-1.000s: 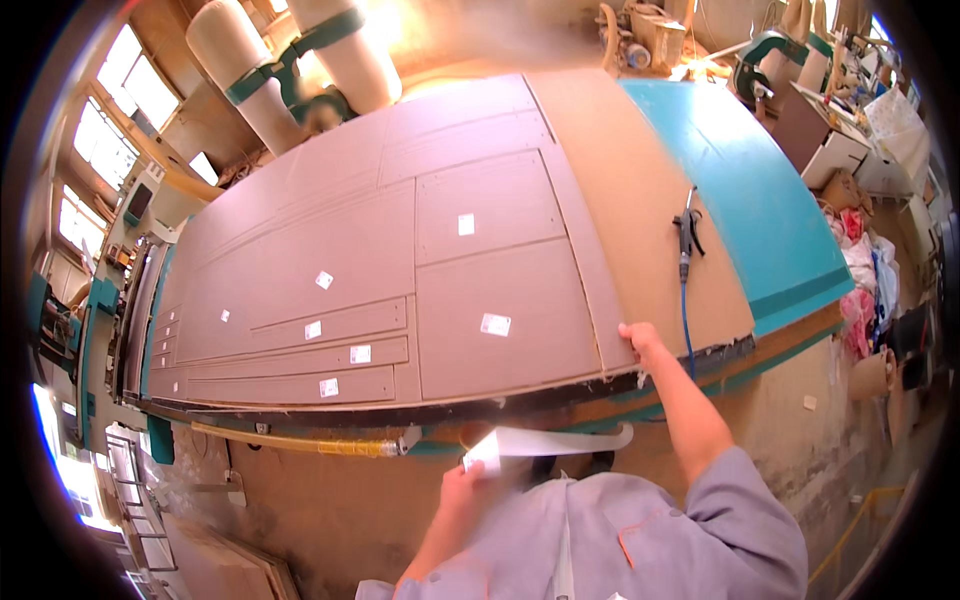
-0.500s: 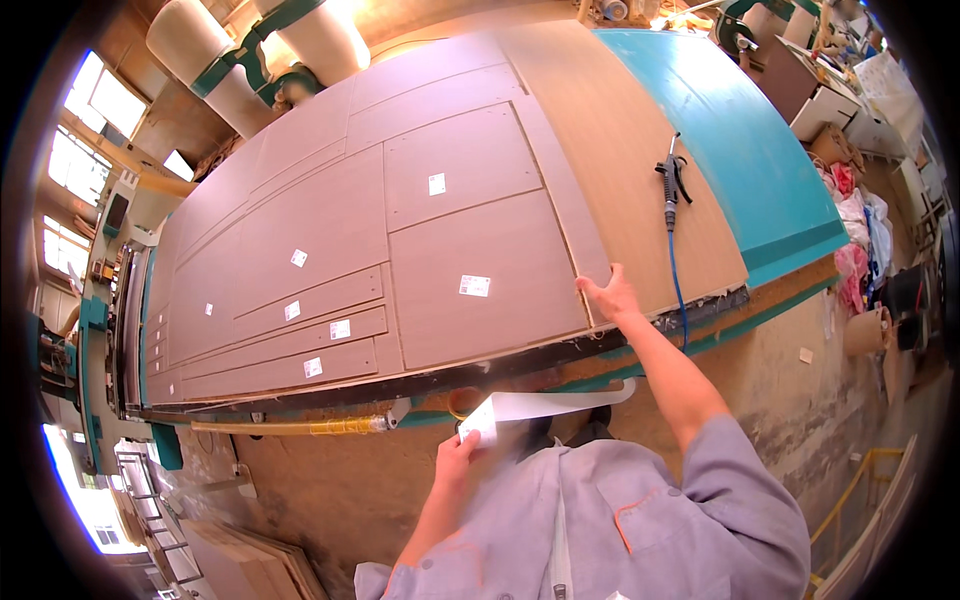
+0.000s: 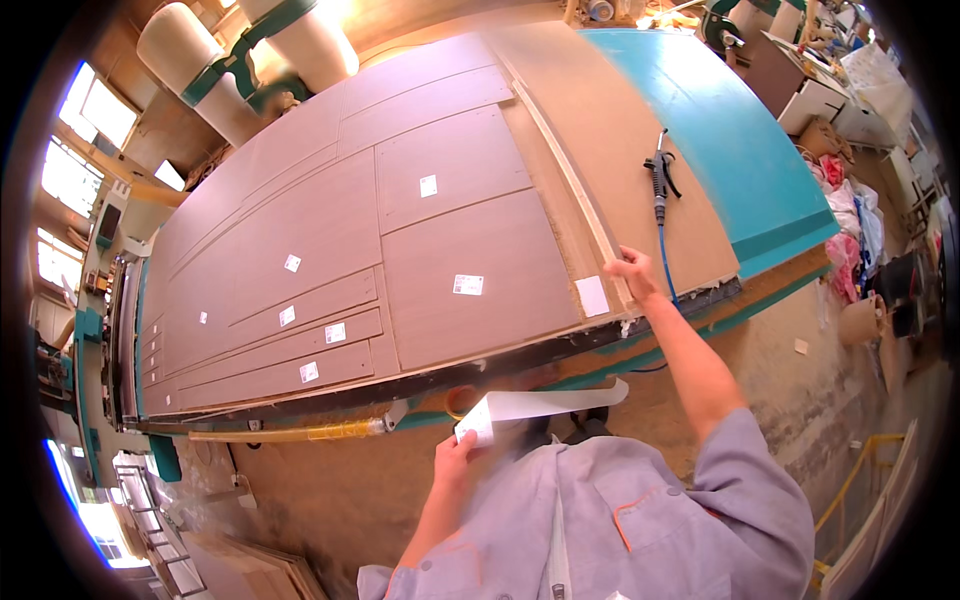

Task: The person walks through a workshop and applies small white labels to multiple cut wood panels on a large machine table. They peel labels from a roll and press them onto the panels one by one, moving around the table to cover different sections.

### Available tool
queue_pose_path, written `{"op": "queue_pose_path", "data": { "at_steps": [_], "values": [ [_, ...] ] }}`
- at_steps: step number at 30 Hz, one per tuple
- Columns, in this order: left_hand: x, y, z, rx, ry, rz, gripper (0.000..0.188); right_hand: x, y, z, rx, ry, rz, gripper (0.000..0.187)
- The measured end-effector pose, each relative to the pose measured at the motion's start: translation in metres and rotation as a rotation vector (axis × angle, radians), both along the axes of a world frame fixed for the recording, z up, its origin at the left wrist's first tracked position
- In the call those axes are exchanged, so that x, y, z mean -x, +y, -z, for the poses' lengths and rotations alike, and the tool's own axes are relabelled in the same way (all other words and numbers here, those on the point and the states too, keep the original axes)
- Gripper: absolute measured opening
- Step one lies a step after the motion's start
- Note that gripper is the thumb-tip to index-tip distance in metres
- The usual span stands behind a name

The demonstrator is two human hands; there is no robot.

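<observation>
My right hand (image 3: 637, 274) is closed round the near end of a long narrow board strip (image 3: 570, 165), which stands tipped up on its edge. Beside the strip, bare tan board shows, with a white rectangle (image 3: 592, 297) near the front edge. To the left lies a large mauve panel (image 3: 470, 230) cut into pieces, several bearing small white labels. My left hand (image 3: 455, 460), low in front of my body, pinches a strip of white labels (image 3: 545, 402) that trails off to the right.
A black air blow gun (image 3: 660, 185) with a blue hose lies on the tan board right of the strip. Past it is a teal table surface (image 3: 720, 140). A yellow-wrapped pole (image 3: 300, 433) runs along the table's front at left. Bags (image 3: 845, 230) are heaped at far right.
My right hand has taken hold of the narrow strip and tipped it from flat onto its edge, baring the tan board and white rectangle. My left hand has hardly moved.
</observation>
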State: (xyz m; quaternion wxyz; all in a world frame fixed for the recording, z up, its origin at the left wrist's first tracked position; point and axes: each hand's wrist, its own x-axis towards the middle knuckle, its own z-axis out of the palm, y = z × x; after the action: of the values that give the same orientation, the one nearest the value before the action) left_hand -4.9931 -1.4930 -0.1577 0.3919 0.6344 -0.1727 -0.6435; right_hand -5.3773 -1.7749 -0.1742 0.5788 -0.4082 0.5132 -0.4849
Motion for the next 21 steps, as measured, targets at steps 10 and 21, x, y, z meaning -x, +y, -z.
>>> {"op": "queue_pose_path", "data": {
  "at_steps": [10, 21],
  "values": [
    [0.018, -0.016, -0.006, -0.028, -0.003, 0.095, 0.033, 0.085, 0.082, -0.064, 0.110, 0.523, 0.391, 0.059],
    [0.026, -0.019, -0.017, -0.022, -0.032, 0.116, 0.031, 0.251, 0.047, -0.012, -0.157, 1.382, 0.682, 0.068]
  ]
}}
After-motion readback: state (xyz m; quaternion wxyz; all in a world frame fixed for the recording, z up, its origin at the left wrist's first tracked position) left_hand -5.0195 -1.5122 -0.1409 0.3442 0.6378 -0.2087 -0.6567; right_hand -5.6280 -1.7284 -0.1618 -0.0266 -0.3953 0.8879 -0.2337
